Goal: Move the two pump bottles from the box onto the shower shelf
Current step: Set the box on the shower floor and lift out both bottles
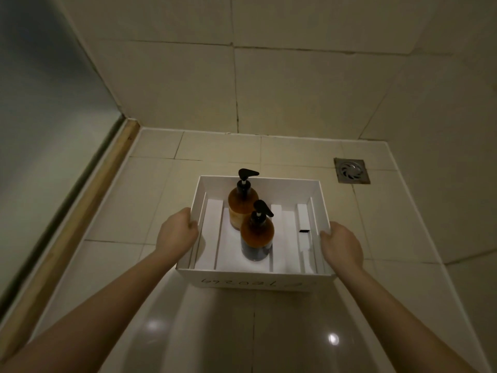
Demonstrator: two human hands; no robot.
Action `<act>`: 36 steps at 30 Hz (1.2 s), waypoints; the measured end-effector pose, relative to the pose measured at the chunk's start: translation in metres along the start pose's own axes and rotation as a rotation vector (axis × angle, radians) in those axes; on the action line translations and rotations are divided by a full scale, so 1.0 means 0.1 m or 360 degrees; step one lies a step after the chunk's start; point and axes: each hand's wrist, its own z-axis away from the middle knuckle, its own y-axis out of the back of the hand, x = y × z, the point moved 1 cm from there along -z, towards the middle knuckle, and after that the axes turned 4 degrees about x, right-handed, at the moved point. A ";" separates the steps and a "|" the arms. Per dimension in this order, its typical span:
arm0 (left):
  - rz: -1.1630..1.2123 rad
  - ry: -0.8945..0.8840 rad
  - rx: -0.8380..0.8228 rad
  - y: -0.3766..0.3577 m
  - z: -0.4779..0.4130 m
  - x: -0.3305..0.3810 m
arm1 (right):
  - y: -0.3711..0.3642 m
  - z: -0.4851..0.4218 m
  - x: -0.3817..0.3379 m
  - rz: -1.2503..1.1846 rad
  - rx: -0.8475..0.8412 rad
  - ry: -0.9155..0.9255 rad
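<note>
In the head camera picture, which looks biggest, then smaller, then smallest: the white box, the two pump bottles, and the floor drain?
1. White box
2. Far pump bottle and near pump bottle: look alike, so no ranking
3. Floor drain

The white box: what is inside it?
Inside the white box two amber pump bottles stand upright, the far bottle and the near bottle, among white divider strips. The near bottle hides part of the far one.
</note>
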 end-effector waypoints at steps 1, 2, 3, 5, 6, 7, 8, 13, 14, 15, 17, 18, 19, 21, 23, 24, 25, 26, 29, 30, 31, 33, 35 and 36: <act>-0.0008 -0.0005 0.0008 0.00 0.00 -0.01 | -0.01 0.01 0.00 -0.0005 0.0004 0.0003; -0.0018 -0.0013 0.0016 -0.01 0.00 -0.01 | -0.02 0.02 0.00 -0.0010 0.0006 0.0003; -0.0025 -0.0020 0.0023 -0.01 0.01 -0.01 | -0.03 0.02 0.00 -0.0016 0.0004 0.0003; -0.0011 -0.0030 0.0033 -0.02 0.02 -0.02 | -0.05 0.04 0.00 -0.0031 0.0005 0.0004; -0.0002 -0.0036 0.0038 -0.02 0.03 -0.02 | -0.06 0.04 0.01 -0.0038 0.0011 0.0007; 0.0002 -0.0043 0.0046 -0.02 0.04 -0.01 | -0.07 0.06 0.01 -0.0044 0.0018 0.0012; 0.0005 -0.0045 0.0056 -0.03 0.06 -0.01 | -0.08 0.07 0.02 -0.0042 0.0029 0.0016; 0.0029 0.0019 0.0079 -0.05 0.11 0.01 | -0.10 0.12 0.03 -0.0041 0.0066 0.0010; 0.0032 0.0035 0.0062 -0.05 0.11 0.01 | -0.10 0.12 0.03 -0.0044 0.0048 0.0005; 0.0031 0.0052 0.0040 -0.04 0.12 0.02 | -0.10 0.12 0.03 -0.0048 0.0025 -0.0005; 0.0019 0.0099 0.0019 -0.03 0.15 0.05 | -0.08 0.15 0.01 -0.0052 0.0039 -0.0038; 0.0017 0.0108 0.0074 -0.02 0.18 0.06 | -0.06 0.18 0.00 -0.0046 0.0135 -0.0001; 0.0017 0.0072 0.0200 -0.01 0.21 0.07 | -0.05 0.22 -0.02 -0.0037 0.0271 0.0125; 0.0053 -0.0196 0.0505 0.01 0.26 0.13 | -0.06 0.30 -0.12 -0.0012 0.0400 0.0489; 0.0173 -0.0451 0.0582 0.00 0.25 0.25 | -0.14 0.34 -0.25 -0.0078 0.0184 0.0714; 0.0253 -0.0482 0.0521 -0.02 0.22 0.32 | -0.20 0.36 -0.32 -0.0134 0.0018 0.0745; 0.0329 -0.0454 0.0426 -0.07 0.18 0.39 | -0.27 0.36 -0.39 -0.0189 -0.0145 0.0731; 0.0398 -0.0389 0.0306 -0.12 0.13 0.47 | -0.32 0.35 -0.45 -0.0239 -0.0286 0.0682; 0.0515 -0.0153 -0.0066 -0.26 -0.06 0.65 | -0.45 0.32 -0.61 -0.0359 -0.0522 0.0557; 0.0549 -0.0112 -0.0131 -0.29 -0.13 0.68 | -0.49 0.31 -0.64 -0.0394 -0.0550 0.0554; 0.0582 -0.0095 -0.0173 -0.30 -0.18 0.71 | -0.53 0.31 -0.67 -0.0408 -0.0568 0.0558; 0.0593 -0.0122 -0.0230 -0.33 -0.25 0.75 | -0.59 0.31 -0.71 -0.0408 -0.0573 0.0558; 0.0583 -0.0156 -0.0260 -0.35 -0.28 0.77 | -0.64 0.30 -0.73 -0.0393 -0.0536 0.0550; 0.0593 -0.0165 -0.0261 -0.34 -0.28 0.77 | -0.65 0.30 -0.74 -0.0382 -0.0520 0.0547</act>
